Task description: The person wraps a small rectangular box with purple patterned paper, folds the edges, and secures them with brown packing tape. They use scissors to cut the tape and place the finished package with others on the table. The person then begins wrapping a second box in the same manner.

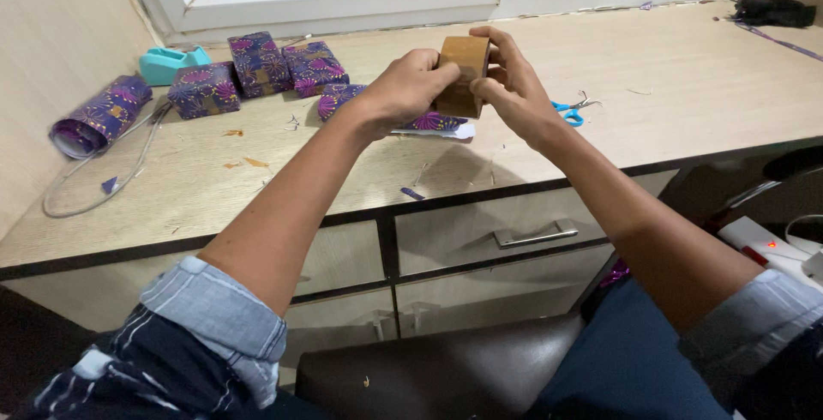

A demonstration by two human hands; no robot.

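Observation:
Both my hands hold a brown roll of packing tape [464,73] up above the wooden desk [669,86]. My left hand [405,90] grips the roll from the left, with the thumb on its outer face. My right hand [510,86] grips it from the right, fingers curled over the top edge. Under my hands lies a box partly wrapped in purple patterned paper [343,96] on a white sheet. Blue-handled scissors [570,111] lie just right of my right hand.
Three boxes wrapped in purple patterned paper [257,69] sit at the back left beside a teal tape dispenser [167,62]. A roll of the same paper [99,116] and a grey cable [86,193] lie far left. Drawers [514,236] are below the desk edge. A black object [771,10] rests far right.

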